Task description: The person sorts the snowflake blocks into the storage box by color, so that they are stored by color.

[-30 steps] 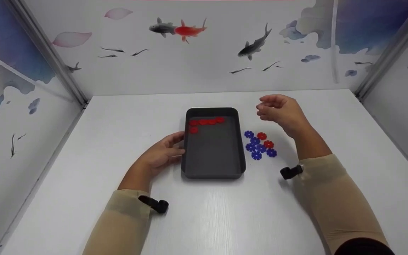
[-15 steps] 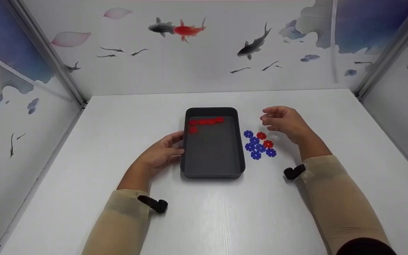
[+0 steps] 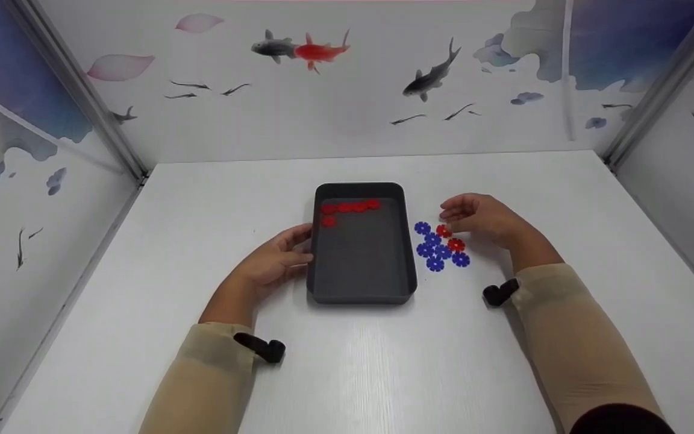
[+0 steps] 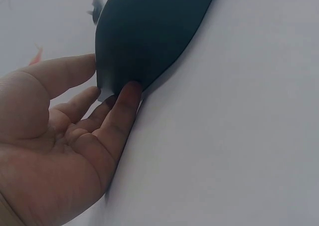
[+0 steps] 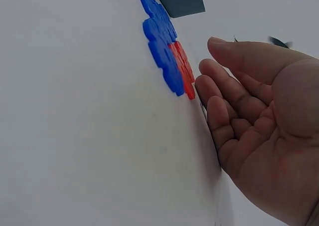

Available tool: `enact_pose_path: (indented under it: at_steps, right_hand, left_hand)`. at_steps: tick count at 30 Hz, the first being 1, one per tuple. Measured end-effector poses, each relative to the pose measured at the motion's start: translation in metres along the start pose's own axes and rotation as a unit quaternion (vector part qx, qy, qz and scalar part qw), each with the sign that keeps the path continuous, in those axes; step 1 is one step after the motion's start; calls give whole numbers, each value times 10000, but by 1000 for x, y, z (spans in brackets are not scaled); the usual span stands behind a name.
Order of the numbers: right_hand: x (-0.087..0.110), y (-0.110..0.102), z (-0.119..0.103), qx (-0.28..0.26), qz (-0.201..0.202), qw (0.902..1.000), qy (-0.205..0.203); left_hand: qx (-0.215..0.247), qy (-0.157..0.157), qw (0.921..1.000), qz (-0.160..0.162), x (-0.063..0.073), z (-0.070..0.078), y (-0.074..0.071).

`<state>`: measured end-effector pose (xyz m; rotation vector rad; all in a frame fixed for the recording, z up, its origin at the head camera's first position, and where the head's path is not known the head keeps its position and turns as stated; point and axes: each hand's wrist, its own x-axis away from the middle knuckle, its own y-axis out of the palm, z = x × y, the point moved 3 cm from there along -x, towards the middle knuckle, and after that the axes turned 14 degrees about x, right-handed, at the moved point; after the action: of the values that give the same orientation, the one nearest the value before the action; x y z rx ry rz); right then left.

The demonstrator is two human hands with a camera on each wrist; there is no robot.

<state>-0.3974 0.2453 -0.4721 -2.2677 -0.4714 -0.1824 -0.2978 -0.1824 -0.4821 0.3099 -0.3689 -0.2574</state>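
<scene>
I'm seeing five red discs (image 3: pixel 345 208) lying at the far end of the tray (image 3: pixel 362 259), the left hand (image 3: pixel 271 262) touching its side with relaxed fingers, the right hand (image 3: pixel 482 220), loosely curved, gripping nothing, hovering beside blue discs (image 3: pixel 433 239) and two red ones (image 3: pixel 456 245).

Slim gap — betw. tray (image 3: pixel 362 265) & discs (image 3: pixel 442 251)
</scene>
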Motion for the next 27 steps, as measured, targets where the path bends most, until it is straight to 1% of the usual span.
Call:
enact_pose_path:
  at_steps: [4,8,12,16,20,27]
  right_hand:
    - [1,0,-3,190,-138,9997,-29]
    - [2,1,-6,452,-159,9988,-70]
    - [2,2,-10,632,-113,9979,1]
    - [3,3,-14,840,-47,9963,157]
    - [2,6,-18,1071,-3,9939,253]
    - [1,8,-20,1257,125,9912,383]
  left_hand:
    - [34,4,10000,-16,0,0,0]
    - [48,7,10000,-76,0,0,0]
    - [48,35,9999,-89,0,0,0]
    - [43,62,9999,-97,0,0,1]
    - [65,39,9999,-89,1,0,1]
    - [24,-12,10000,-49,1,0,0]
